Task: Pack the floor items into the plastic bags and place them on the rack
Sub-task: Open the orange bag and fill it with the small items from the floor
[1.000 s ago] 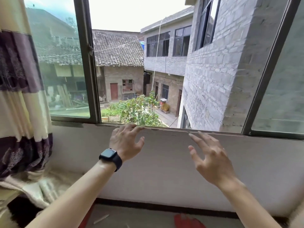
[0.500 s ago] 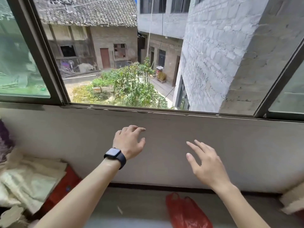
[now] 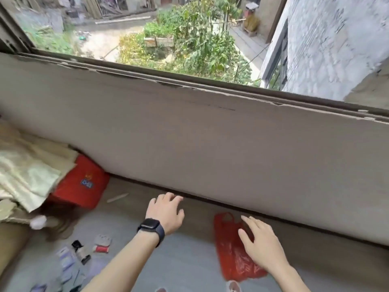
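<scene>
In the head view, your left hand [image 3: 166, 213], with a black smartwatch [image 3: 151, 227] on its wrist, hangs over the grey concrete floor [image 3: 189, 262] with fingers loosely spread and holding nothing. Your right hand [image 3: 261, 243] is also spread and empty, over the thin red plastic bag [image 3: 231, 260]. The bag lies flat on the floor near the foot of the white wall [image 3: 210, 154]; whether you touch it cannot be told. The small blurred floor items [image 3: 82, 252], among them a red-and-white spool [image 3: 102, 247], lie scattered at lower left, well apart from the bag. A red box [image 3: 80, 184] sits partly under cream cloth [image 3: 27, 171].

One red bag [image 3: 229, 257] — two hands [image 3: 166, 213] [image 3: 263, 246]
</scene>
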